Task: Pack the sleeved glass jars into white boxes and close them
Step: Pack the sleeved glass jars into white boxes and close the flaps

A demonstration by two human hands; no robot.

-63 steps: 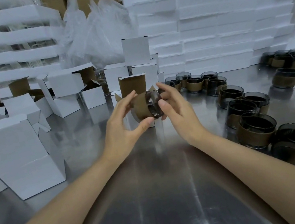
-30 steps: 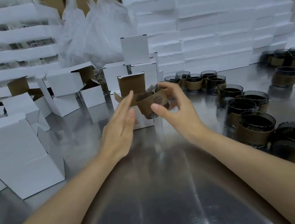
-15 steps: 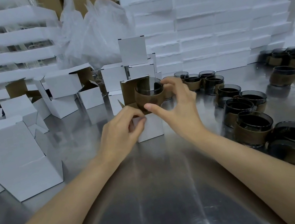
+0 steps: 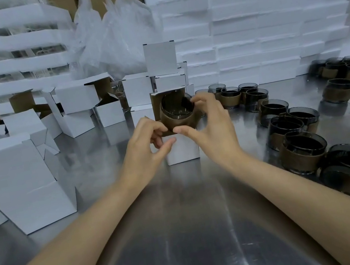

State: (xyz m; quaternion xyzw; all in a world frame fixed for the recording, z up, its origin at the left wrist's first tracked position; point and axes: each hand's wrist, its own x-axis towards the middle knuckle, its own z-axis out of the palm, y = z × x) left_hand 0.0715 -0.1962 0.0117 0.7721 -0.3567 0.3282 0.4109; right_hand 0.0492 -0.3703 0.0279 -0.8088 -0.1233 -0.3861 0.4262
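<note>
Both hands are working at the centre of the steel table (image 4: 187, 235); the right hand (image 4: 213, 130) is gripping a sleeved glass jar (image 4: 178, 114), thumb curled under the brown sleeve at the near side and fingers wrapping over the far rim; the jar is tilting mouth-toward-camera and sitting at the open top of a small white box (image 4: 182, 147), with the box's brown inner flap (image 4: 156, 105) standing upright behind it at 12 o'clock; cannot tell how far the jar is entering the box. The left hand (image 4: 146, 146) is curling at the box's upper left corner, thumb and fingers pinching the edge near the 9 o'clock side flap.

Loose sleeved jars (image 4: 301, 152) are standing in a curving line from 1 o'clock round to 4 o'clock of the box; a further cluster (image 4: 346, 76) is sitting at 2 o'clock, well apart. Empty white boxes with flaps open (image 4: 85, 106) are standing at 10 to 11 o'clock; one larger white box (image 4: 21, 182) is lying at 9 o'clock; closed white boxes (image 4: 154, 75) are stacking just behind the work box at 12 o'clock. White foam slabs (image 4: 256, 31) are piling along the back from 12 to 2 o'clock; crumpled clear plastic bags (image 4: 114, 35) are resting at 11 o'clock.
</note>
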